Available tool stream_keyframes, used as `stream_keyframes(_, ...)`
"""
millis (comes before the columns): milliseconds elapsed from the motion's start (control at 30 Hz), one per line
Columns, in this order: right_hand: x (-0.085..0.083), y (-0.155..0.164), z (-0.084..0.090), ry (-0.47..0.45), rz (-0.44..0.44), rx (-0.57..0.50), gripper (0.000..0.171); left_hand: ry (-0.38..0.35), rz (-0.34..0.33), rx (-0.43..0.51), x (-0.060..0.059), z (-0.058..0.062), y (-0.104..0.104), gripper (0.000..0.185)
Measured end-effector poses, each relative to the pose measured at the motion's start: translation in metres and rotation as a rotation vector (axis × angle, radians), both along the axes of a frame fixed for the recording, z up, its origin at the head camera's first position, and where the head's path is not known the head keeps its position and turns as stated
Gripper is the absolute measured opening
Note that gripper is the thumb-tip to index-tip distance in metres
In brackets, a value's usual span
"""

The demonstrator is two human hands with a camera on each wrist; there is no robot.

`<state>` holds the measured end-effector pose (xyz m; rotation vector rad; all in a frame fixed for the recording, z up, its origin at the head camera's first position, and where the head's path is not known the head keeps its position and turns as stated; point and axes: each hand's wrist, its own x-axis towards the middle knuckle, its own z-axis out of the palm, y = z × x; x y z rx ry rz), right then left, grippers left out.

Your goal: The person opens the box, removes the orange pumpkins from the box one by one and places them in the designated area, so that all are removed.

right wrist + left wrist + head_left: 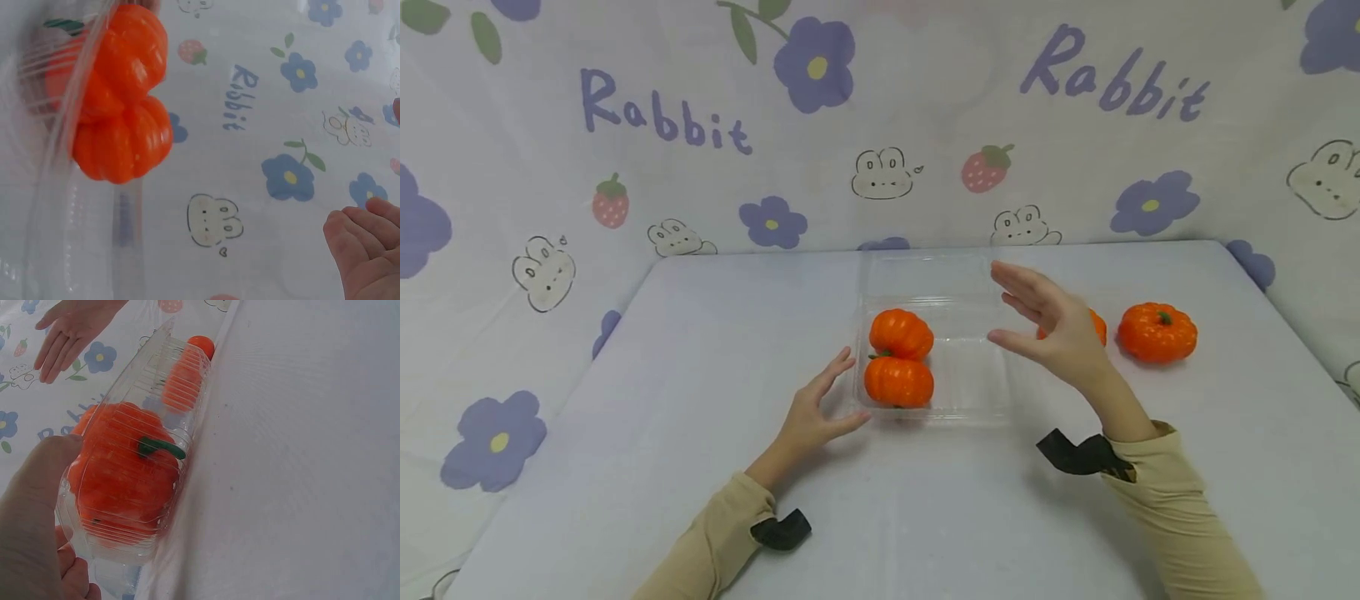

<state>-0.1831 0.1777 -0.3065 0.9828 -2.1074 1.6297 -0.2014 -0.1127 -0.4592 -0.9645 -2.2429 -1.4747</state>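
Observation:
A clear plastic box [970, 379] with its lid [925, 275] raised at the back stands mid-table. Two small orange pumpkins lie along its left side, a rear pumpkin [901, 333] and a front pumpkin [898, 382]. My left hand [811, 418] is at the box's left front corner, thumb and fingers spread around it; in the left wrist view the hand [44, 487] is beside the clear wall. Over the box's right side hovers my right hand [1060, 337], fingers extended and holding nothing. It partly hides a third pumpkin [1099, 327] on the table.
Another orange pumpkin [1157, 333] sits on the white table [700, 350] at the right. A printed cloth [820, 125] with flowers and rabbits hangs behind the table's back edge and along its sides. Black straps [1078, 454] are at both wrists.

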Motion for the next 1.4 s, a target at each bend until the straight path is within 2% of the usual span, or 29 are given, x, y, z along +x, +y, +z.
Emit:
stream_keyframes(100, 0.001, -0.012, -0.004, 0.010, 0.036, 0.047, 0.062, -0.008, 0.011, -0.006, 0.003, 0.006, 0.001, 0.065)
stream_keyframes(167, 0.002, -0.020, -0.008, 0.014, 0.053, 0.076, 0.063, 0.002, 0.012, 0.002, 0.004, 0.006, 0.001, 0.065)
stream_keyframes(400, 0.002, -0.039, -0.025, 0.054, 0.105, 0.103, 0.064, -0.020, 0.050, -0.022, -0.005, -0.011, 0.000, 0.067)
stream_keyframes(567, 0.001, -0.055, -0.033, 0.059, 0.137, 0.147, 0.061, -0.012, 0.028, -0.006, 0.001, 0.001, 0.000, 0.067)
stream_keyframes(667, 0.001, -0.060, -0.037, 0.039, 0.130, 0.201, 0.059, -0.003, 0.009, 0.002, 0.005, 0.009, 0.001, 0.066)
stream_keyframes(800, 0.003, -0.063, -0.042, 0.034, 0.119, 0.260, 0.057, -0.046, 0.032, -0.014, 0.003, 0.003, 0.002, 0.067)
stream_keyframes(900, 0.002, -0.064, -0.047, 0.053, 0.118, 0.299, 0.053, -0.033, 0.034, -0.019, 0.001, -0.002, 0.002, 0.068)
stream_keyframes(967, 0.000, -0.066, -0.051, 0.058, 0.131, 0.317, 0.050, -0.008, 0.020, -0.016, 0.002, 0.002, 0.002, 0.067)
stream_keyframes(1033, -0.004, -0.066, -0.059, 0.063, 0.142, 0.330, 0.047, 0.024, 0.013, -0.019, 0.003, 0.005, 0.002, 0.066)
stream_keyframes(1067, -0.006, -0.066, -0.064, 0.061, 0.146, 0.336, 0.046, 0.019, 0.008, -0.015, 0.005, 0.009, 0.003, 0.065)
stream_keyframes(1233, -0.019, -0.063, -0.084, 0.050, 0.140, 0.367, 0.049, 0.009, 0.019, -0.024, 0.006, 0.011, 0.003, 0.065)
stream_keyframes(1300, -0.021, -0.062, -0.087, 0.056, 0.129, 0.381, 0.051, 0.006, 0.029, -0.021, 0.003, 0.004, 0.003, 0.066)
stream_keyframes(1367, -0.022, -0.061, -0.088, 0.065, 0.119, 0.394, 0.052, -0.012, 0.028, -0.028, 0.003, 0.005, 0.003, 0.066)
stream_keyframes(1400, -0.022, -0.060, -0.088, 0.068, 0.114, 0.401, 0.053, -0.018, 0.033, -0.028, 0.001, 0.002, 0.003, 0.066)
